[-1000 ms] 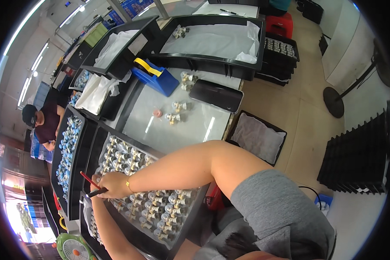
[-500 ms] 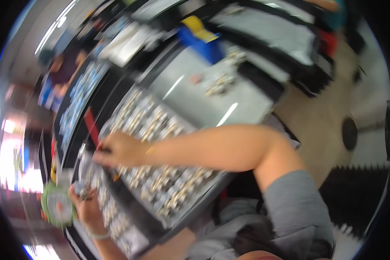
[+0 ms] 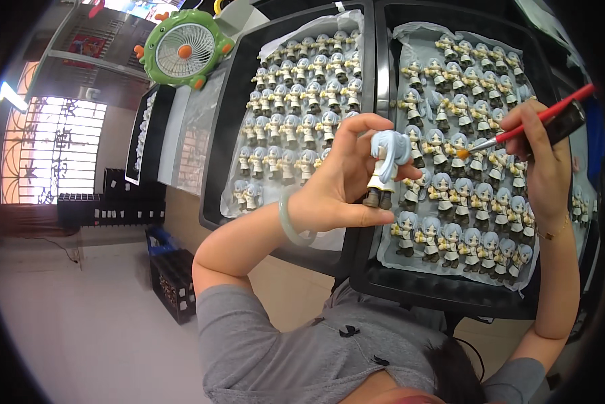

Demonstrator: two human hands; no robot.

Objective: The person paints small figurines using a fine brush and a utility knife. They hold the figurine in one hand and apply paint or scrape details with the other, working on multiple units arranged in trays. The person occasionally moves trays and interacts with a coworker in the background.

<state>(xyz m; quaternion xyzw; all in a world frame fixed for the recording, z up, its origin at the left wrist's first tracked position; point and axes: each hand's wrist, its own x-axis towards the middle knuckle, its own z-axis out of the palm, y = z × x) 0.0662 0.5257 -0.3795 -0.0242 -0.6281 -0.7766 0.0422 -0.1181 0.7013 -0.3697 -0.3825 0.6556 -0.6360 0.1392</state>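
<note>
My left hand (image 3: pixel 326 198) grips a small figurine (image 3: pixel 388 153) with pale blue hair, a white outfit and dark boots. It is held upright between thumb and fingers, above where two trays meet. In my right hand (image 3: pixel 546 175) is a paintbrush (image 3: pixel 551 111) with a red handle, a metal ferrule and orange bristles. Its tip points left toward the figurine, apart from it. A dark block-like object (image 3: pixel 566 122) shows beside the brush handle at the same hand; what it is I cannot make out.
Rows of similar figurines stand on white lining in the right black tray (image 3: pixel 450 293) and the left black tray (image 3: pixel 215 195). A green animal-shaped fan (image 3: pixel 213 42) stands at the far left. Black crates (image 3: pixel 174 286) sit on the floor at left.
My view has swung round, so the fan is now at the far left. My right arm, earlier stretched leftward across a tray, is back at the right with the brush; the left hand holds the figurine over the trays.
</note>
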